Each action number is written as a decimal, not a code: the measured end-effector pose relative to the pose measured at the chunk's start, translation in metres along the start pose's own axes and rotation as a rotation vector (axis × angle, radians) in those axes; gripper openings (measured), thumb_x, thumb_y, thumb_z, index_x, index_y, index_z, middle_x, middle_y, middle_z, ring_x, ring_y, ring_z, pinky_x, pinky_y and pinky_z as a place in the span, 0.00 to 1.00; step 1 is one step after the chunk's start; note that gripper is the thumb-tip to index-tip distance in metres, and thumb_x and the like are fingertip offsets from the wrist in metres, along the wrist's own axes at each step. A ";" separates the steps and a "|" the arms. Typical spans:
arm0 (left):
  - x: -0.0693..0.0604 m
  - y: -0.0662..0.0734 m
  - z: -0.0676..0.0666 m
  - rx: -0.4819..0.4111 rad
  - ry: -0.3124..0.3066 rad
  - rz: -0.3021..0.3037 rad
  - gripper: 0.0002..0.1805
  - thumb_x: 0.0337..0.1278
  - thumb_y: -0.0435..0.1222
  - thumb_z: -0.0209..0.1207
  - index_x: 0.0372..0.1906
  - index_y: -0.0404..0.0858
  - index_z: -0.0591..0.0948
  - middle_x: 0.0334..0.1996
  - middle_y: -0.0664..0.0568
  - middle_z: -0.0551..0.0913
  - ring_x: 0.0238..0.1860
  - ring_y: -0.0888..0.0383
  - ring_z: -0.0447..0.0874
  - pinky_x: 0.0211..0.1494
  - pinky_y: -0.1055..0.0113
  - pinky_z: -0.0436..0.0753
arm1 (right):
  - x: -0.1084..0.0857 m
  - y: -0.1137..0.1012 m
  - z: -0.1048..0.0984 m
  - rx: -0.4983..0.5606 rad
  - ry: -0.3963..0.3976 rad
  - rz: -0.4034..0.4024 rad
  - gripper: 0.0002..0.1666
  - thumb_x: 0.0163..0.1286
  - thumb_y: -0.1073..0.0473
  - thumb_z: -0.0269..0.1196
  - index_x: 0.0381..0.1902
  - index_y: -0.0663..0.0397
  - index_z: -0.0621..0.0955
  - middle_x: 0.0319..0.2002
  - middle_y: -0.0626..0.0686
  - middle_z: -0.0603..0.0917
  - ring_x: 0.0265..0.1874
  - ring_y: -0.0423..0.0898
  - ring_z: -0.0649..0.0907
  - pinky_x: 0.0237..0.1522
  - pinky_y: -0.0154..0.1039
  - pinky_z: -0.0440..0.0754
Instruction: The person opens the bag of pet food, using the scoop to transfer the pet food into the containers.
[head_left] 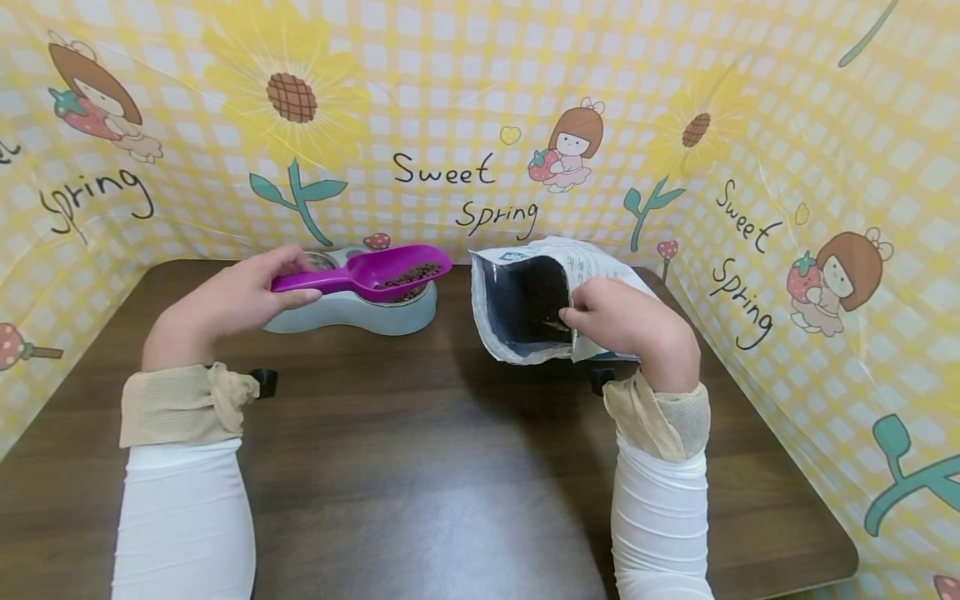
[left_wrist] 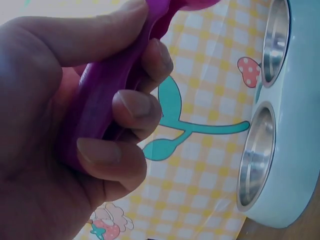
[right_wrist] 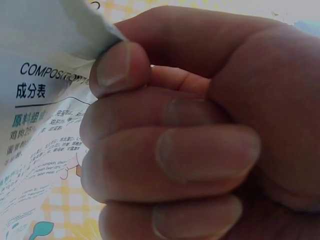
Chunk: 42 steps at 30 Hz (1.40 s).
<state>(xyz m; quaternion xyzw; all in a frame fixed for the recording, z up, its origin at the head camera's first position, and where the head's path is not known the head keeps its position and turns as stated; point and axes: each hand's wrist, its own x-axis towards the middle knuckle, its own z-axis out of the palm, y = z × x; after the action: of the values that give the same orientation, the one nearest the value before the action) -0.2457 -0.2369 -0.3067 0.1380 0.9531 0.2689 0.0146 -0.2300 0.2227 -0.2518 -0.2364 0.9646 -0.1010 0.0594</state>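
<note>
L hand (head_left: 232,300): fingers (left_wrist: 134,105) curled snug round the grip of a purple plastic scoop (head_left: 363,273), no slack, thumb along the handle. R hand (head_left: 636,321): thumb and forefinger pinch the lip of a white printed, foil-lined bag (head_left: 581,260), other fingers folded in. Scoop's long axis runs approx. L-R, parallel to the far edge of the brown wood-grain surface (head_left: 427,467); its blade sticks out to the R of the L fingers, w/ small brown pellets (head_left: 416,273) nr the tip. Key relation: blade sits above the R steel bowl (left_wrist: 276,45) of a pale-blue twin-bowl stand (head_left: 352,312), tip pointing at the bag; height of the gap is hard to judge. L hand is the nearer one to both bowls, R hand well apart. Some pellets seem to show in the R bowl too, below the blade's rim. Stand is by the surface's far edge, toward the far L corner; bag is nr the far R corner, mouth facing L, dark contents inside, bare surface btwn it and the stand.
</note>
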 end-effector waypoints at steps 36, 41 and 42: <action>0.002 -0.019 -0.002 0.330 0.133 -0.108 0.17 0.78 0.49 0.61 0.58 0.42 0.78 0.34 0.43 0.84 0.36 0.43 0.80 0.36 0.52 0.73 | 0.002 -0.001 0.000 -0.006 -0.003 0.011 0.27 0.81 0.58 0.58 0.16 0.48 0.71 0.18 0.44 0.66 0.22 0.44 0.71 0.33 0.39 0.70; 0.008 -0.014 0.005 0.358 0.149 -0.100 0.17 0.77 0.48 0.62 0.56 0.41 0.79 0.32 0.44 0.84 0.33 0.43 0.79 0.35 0.52 0.73 | 0.002 0.000 0.001 -0.010 -0.010 0.018 0.26 0.81 0.58 0.58 0.17 0.49 0.73 0.18 0.44 0.66 0.22 0.45 0.73 0.33 0.39 0.71; 0.010 -0.013 0.006 0.363 0.153 -0.098 0.16 0.77 0.48 0.63 0.56 0.41 0.80 0.32 0.44 0.84 0.33 0.43 0.79 0.34 0.51 0.73 | 0.002 0.000 0.001 -0.011 -0.011 0.020 0.26 0.81 0.58 0.58 0.17 0.49 0.73 0.18 0.45 0.66 0.22 0.45 0.73 0.33 0.39 0.71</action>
<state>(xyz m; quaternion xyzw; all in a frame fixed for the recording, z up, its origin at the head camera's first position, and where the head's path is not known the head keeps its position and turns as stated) -0.2578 -0.2416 -0.3183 0.0710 0.9898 0.1015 -0.0697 -0.2314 0.2216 -0.2526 -0.2277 0.9671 -0.0938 0.0643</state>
